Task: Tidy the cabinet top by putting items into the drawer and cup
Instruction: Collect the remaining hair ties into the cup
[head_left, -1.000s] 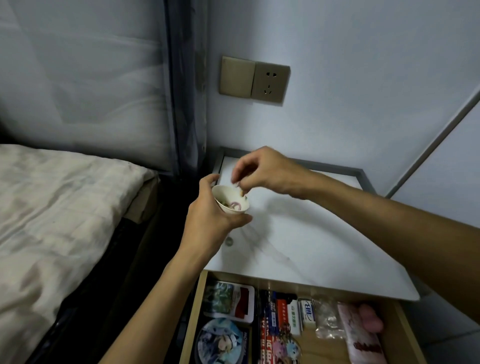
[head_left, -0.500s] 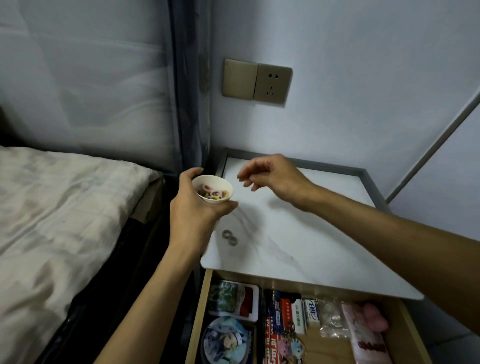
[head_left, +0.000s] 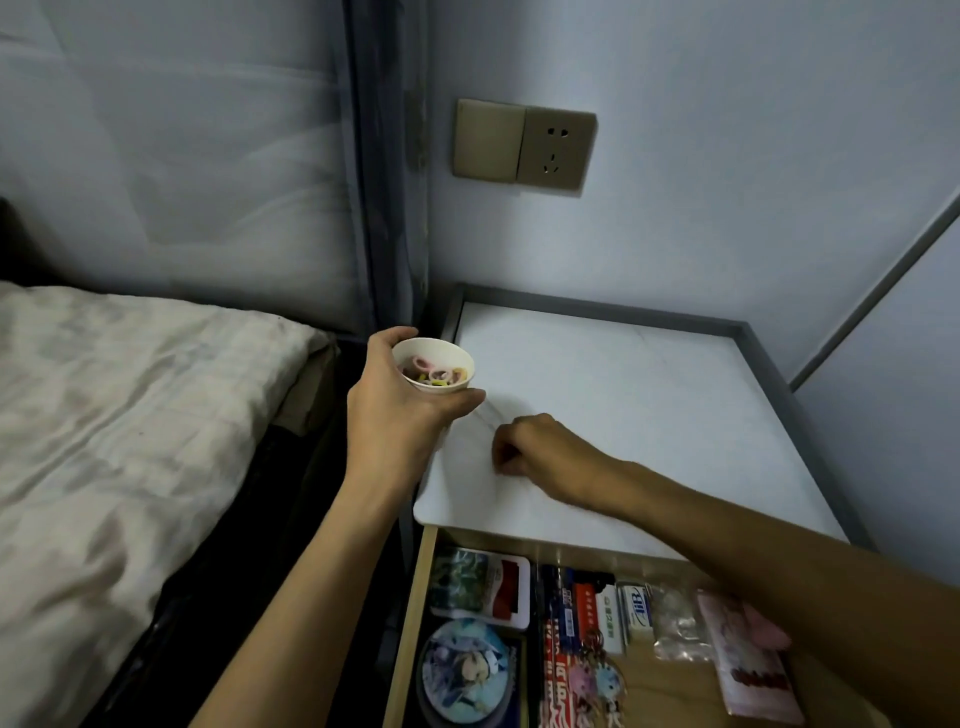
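Observation:
My left hand (head_left: 395, 415) holds a small white cup (head_left: 441, 351) upright just off the left edge of the white cabinet top (head_left: 623, 395). Several small coloured rings lie inside the cup. My right hand (head_left: 545, 452) rests knuckles-up on the front left of the cabinet top. Its fingers are curled shut at the spot where two small dark rings lay, and the rings are hidden under them. Below the top, the wooden drawer (head_left: 410, 623) stands pulled out.
The drawer holds a card box (head_left: 480, 584), a round badge (head_left: 467, 670), keychains (head_left: 587, 670), small packets and a pink pouch (head_left: 743, 665). A bed (head_left: 130, 415) lies to the left, with a dark gap between it and the cabinet. A wall socket (head_left: 524, 148) is above.
My right hand left the cup and dropped to the front left of the cabinet top, covering the two small rings. My left hand moved the cup left and back.

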